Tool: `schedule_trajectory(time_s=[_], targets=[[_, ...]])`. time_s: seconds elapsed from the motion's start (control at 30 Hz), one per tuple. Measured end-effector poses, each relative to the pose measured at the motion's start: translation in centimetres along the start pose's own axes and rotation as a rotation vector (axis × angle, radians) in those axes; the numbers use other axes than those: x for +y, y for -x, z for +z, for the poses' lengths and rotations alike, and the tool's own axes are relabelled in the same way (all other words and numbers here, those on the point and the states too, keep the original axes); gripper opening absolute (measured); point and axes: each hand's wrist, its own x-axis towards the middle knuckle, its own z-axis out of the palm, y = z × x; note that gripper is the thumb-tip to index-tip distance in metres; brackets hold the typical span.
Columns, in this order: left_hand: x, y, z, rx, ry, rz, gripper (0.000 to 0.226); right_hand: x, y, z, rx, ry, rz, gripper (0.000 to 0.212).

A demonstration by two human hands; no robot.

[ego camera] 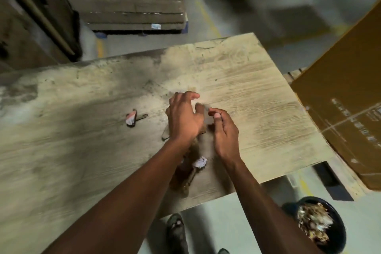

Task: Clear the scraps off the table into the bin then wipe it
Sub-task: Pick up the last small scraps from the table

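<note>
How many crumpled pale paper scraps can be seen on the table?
2. One crumpled scrap lies left of the left hand; another scrap lies between the forearms near the front edge of the table. The hands may hide more.

Pale print on cardboard box (pixel 348 109) at right, too blurred to read, no other legible txt
</note>
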Motion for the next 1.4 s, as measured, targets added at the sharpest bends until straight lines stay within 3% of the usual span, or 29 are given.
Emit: schedule_trajectory(time_s=[0.13, 0.33, 0.47, 0.63, 1.0, 1.2, 1.3, 1.4], targets=[[-2.9, 2.4, -2.4, -0.008, -0.11, -0.013, 0.041, -0.6, 2.0, 1.0, -0.076, 0.084, -0.012, 0.05], [-5.4, 8.3, -4.2, -0.013, -0.179, 0.015, 0.069, 1.1, 5.6, 1.1, -0.149, 0.163, -0.078, 0.052], [-6.2, 12.7, -4.5, 0.03, -0.238, 0.141, 0.084, 1.5, 6.4, 0.6, -0.1, 0.166, -0.074, 0.055], [-8.4, 16.3, -2.5, -0.051, -0.404, 0.254, 0.103, 2.1, 6.6, 0.6, -0.008, 0.15, -0.073, 0.06], [-7.2, 8.4, 0.4, -0.032, -0.558, 0.217, 0.097, 2.8, 6.2, 1.6, 0.024, 0.245, -0.093, 0.058], [-6.9, 3.7, 0.6, -0.027, -0.543, 0.215, 0.088, 2.2, 3.8, 3.7, 0.024, 0.466, -0.051, 0.074], [-6.7, 3.4, -0.4, -0.01, -0.505, 0.22, 0.093, 2.0, 1.6, 4.6, 0.034, 0.574, -0.023, 0.079], [-8.1, 4.3, -2.1, 0.042, -0.532, 0.151, 0.115, 1.8, -0.2, 5.1, 0.002, 0.633, -0.025, 0.083]])
